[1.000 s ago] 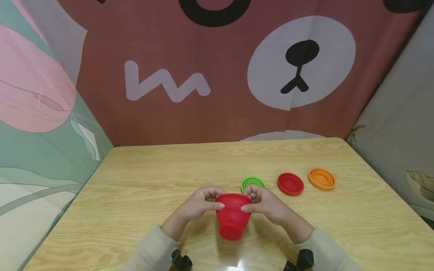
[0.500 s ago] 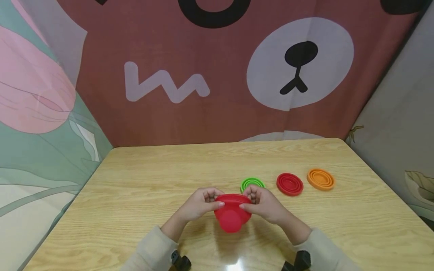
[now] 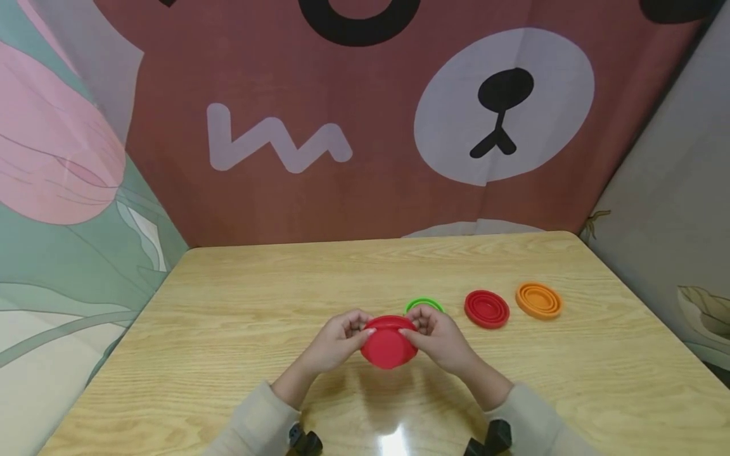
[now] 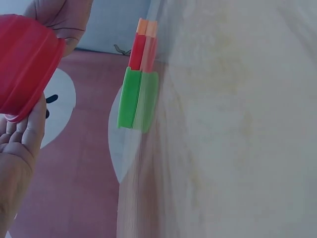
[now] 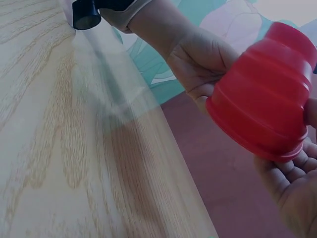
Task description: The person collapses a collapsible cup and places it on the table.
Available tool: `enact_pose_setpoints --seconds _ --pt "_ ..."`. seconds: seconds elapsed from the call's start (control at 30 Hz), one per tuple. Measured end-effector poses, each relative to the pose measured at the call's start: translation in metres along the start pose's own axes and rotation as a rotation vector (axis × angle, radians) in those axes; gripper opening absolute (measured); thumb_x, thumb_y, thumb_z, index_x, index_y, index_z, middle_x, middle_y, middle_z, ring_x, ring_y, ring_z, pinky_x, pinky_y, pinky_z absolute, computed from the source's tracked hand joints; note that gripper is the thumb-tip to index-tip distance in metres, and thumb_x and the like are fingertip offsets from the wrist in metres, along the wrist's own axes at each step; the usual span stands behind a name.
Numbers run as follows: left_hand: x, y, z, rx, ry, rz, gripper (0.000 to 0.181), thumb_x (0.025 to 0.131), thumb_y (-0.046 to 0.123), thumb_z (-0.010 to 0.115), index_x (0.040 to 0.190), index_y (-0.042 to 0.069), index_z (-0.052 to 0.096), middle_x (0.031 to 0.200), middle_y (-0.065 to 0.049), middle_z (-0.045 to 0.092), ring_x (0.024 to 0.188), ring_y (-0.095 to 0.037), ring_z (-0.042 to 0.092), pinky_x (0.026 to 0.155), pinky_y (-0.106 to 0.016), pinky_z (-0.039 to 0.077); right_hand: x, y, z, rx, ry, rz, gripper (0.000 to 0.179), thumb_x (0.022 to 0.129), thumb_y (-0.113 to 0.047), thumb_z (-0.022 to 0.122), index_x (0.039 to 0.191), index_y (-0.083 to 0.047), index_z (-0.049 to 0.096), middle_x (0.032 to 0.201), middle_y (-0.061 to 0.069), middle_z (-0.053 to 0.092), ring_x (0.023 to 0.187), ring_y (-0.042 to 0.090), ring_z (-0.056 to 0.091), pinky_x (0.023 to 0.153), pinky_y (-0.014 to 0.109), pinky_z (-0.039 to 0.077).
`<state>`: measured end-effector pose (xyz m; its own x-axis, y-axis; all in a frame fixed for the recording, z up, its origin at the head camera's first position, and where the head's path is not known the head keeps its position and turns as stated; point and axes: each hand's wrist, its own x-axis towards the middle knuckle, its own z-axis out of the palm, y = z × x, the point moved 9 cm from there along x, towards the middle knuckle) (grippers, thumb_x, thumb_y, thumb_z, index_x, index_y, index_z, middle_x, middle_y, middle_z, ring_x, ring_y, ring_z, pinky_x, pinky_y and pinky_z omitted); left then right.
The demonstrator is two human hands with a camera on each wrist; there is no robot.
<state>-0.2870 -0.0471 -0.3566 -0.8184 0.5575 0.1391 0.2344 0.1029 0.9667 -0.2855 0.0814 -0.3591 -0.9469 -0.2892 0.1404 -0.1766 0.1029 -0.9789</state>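
Observation:
A red collapsible cup (image 3: 389,350) with stepped, ringed walls is held over the table between both hands. Its round base faces the head camera and its wide rim points away. My left hand (image 3: 336,342) pinches the rim on the left, thumb on the outer wall. On the opposite side my right hand (image 3: 441,342) pinches the rim the same way. In the right wrist view the cup (image 5: 265,91) stands extended, its rings stepping down to a narrower base. The inside of the cup is hidden.
Just beyond the right hand lies a flat green collapsed cup (image 3: 424,303), partly covered by that hand. A flat red one (image 3: 486,309) and a flat orange one (image 3: 538,301) lie further right on the wooden table (image 3: 256,304). A printed bear curtain (image 3: 388,190) hangs behind.
The cup has tilted so that its base swings up and toward the head camera, showing less of its side wall. Both hands keep their grip on the rim and have risen slightly.

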Motion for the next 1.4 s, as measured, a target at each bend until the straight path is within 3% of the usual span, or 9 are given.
enact_pose_setpoints --seconds 0.2,0.33,0.57,0.73,0.83,0.93,1.07,1.23,1.4 --pt "0.005 -0.011 -0.002 -0.011 0.027 0.005 0.016 0.086 0.002 0.048 0.099 -0.008 0.049 0.080 -0.007 0.054 0.068 -0.010 0.052 0.058 -0.021 0.046 0.002 0.000 -0.004 -0.017 0.089 0.000 0.014 0.078 0.004 0.057 0.089 0.009 0.049 0.071 0.007 0.052 0.059 0.008 0.047 0.050 0.017 0.042" --pt "0.007 -0.011 -0.002 -0.097 0.020 0.020 0.018 0.087 0.002 0.047 0.099 -0.011 0.046 0.080 -0.005 0.054 0.069 -0.008 0.052 0.059 -0.019 0.045 0.003 0.001 -0.003 0.013 0.104 0.003 0.015 0.079 0.004 0.057 0.090 0.010 0.049 0.069 0.005 0.050 0.058 0.008 0.046 0.050 0.017 0.042" --pt "0.008 -0.012 -0.002 -0.230 -0.041 0.031 0.020 0.088 0.004 0.046 0.100 -0.011 0.041 0.080 -0.002 0.057 0.067 -0.007 0.053 0.061 -0.021 0.047 0.005 0.000 0.008 0.280 -0.052 0.004 0.013 0.082 0.001 0.051 0.091 0.009 0.046 0.070 0.002 0.052 0.062 0.006 0.051 0.056 0.018 0.046" --pt "0.008 -0.010 -0.002 -0.265 -0.012 0.049 0.022 0.088 0.004 0.045 0.100 -0.014 0.039 0.079 0.000 0.058 0.066 -0.006 0.053 0.059 -0.019 0.046 0.002 -0.003 0.016 0.533 -0.217 -0.040 0.015 0.083 0.003 0.046 0.096 -0.003 0.046 0.081 0.001 0.056 0.072 0.009 0.055 0.064 0.021 0.047" --pt "0.008 -0.010 -0.003 -0.281 0.010 0.057 0.022 0.088 0.002 0.045 0.099 -0.015 0.038 0.078 0.002 0.057 0.065 -0.005 0.052 0.058 -0.018 0.045 -0.001 -0.006 0.020 0.613 -0.301 -0.068 0.019 0.084 0.005 0.042 0.101 -0.002 0.044 0.089 0.003 0.057 0.079 0.011 0.055 0.070 0.023 0.047" --pt "0.007 -0.010 -0.005 -0.270 0.019 0.054 0.019 0.088 0.000 0.044 0.099 -0.014 0.039 0.079 0.002 0.057 0.065 -0.005 0.052 0.058 -0.018 0.045 -0.001 -0.003 0.021 0.580 -0.292 -0.039 0.019 0.084 0.004 0.045 0.102 -0.002 0.042 0.089 0.003 0.056 0.080 0.010 0.055 0.071 0.022 0.047" --pt "0.007 -0.012 -0.005 -0.247 0.026 0.052 0.017 0.088 0.000 0.043 0.098 -0.014 0.039 0.079 0.002 0.057 0.064 -0.005 0.051 0.057 -0.018 0.044 0.002 0.004 0.019 0.449 -0.214 0.002 0.021 0.081 0.006 0.049 0.100 0.004 0.041 0.082 0.003 0.055 0.074 0.009 0.055 0.066 0.020 0.047" --pt "0.008 -0.016 -0.006 -0.225 0.043 0.050 0.019 0.087 0.001 0.044 0.098 -0.013 0.040 0.078 0.001 0.057 0.065 -0.006 0.050 0.058 -0.018 0.044 0.005 0.002 0.016 0.306 -0.129 -0.007 0.026 0.076 0.010 0.048 0.099 0.017 0.036 0.078 0.002 0.050 0.067 0.008 0.054 0.062 0.020 0.048" --pt "0.011 -0.018 -0.006 -0.220 0.058 0.043 0.018 0.087 -0.001 0.045 0.098 -0.014 0.040 0.078 0.000 0.056 0.065 -0.005 0.051 0.059 -0.018 0.045 0.006 0.002 0.010 0.176 -0.056 0.018 0.026 0.075 0.012 0.047 0.099 0.016 0.038 0.078 0.003 0.048 0.065 0.008 0.052 0.060 0.019 0.047"
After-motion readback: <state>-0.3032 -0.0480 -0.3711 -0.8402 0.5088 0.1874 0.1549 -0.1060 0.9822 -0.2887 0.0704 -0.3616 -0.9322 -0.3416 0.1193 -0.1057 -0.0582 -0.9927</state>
